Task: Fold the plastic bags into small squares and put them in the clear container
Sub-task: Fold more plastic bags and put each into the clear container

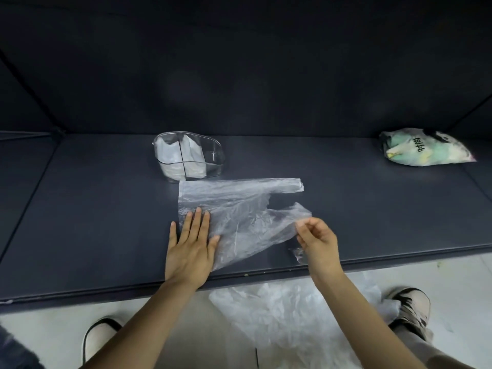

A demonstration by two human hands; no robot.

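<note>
A clear plastic bag [239, 209] lies spread on the dark worktop [93, 209], just near of the clear container [187, 155], which already holds what look like folded bags, though the walls blur them. The left hand [190, 251] lies flat on the bag's near left corner, fingers straight and together, pinning it down. The right hand [318, 239] pinches the bag's near right handle strip between thumb and fingertips and holds that part lifted off the worktop, so the near edge of the bag slopes up from left to right.

This looks like the first fold, bringing the near half over toward the far edge. The film is thin and wrinkled, so the lifted part could sag or twist and lay down a skewed crease. If the flat hand lets up, the whole bag may slide on the smooth surface toward the container. A loose crease would spring open and make a bulky square.

More loose bags [292, 315] lie on the floor [186, 328] between the person's shoes. A filled printed bag [423, 147] sits far right on the worktop.
</note>
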